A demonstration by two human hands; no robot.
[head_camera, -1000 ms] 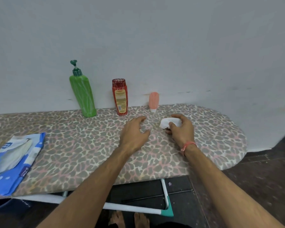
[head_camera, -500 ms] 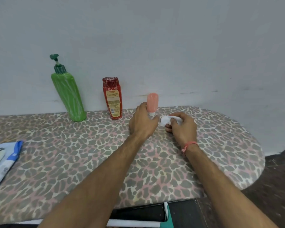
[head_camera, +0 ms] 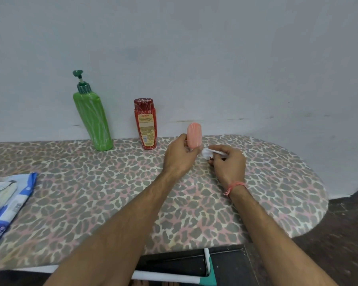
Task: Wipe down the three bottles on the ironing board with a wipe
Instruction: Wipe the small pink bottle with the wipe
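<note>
Along the wall on the leopard-print ironing board [head_camera: 277,182] stand a tall green pump bottle [head_camera: 92,120] and a red bottle [head_camera: 146,124]. My left hand [head_camera: 179,156] grips the lower end of a small pink bottle [head_camera: 194,135], which stands upright with its cap hidden behind my fingers. Just to its right, my right hand [head_camera: 228,164] holds a crumpled white wipe [head_camera: 208,152], whose tip sits close beside the pink bottle's base.
A blue and white wipes packet [head_camera: 6,205] lies at the board's left edge. A grey wall rises directly behind the bottles. The board's white and teal leg frame [head_camera: 207,269] and a dark floor show below the near edge.
My left hand reached forward from the board and took hold of the pink bottle. The right hand with the wipe moved slightly toward it. The view shifted.
</note>
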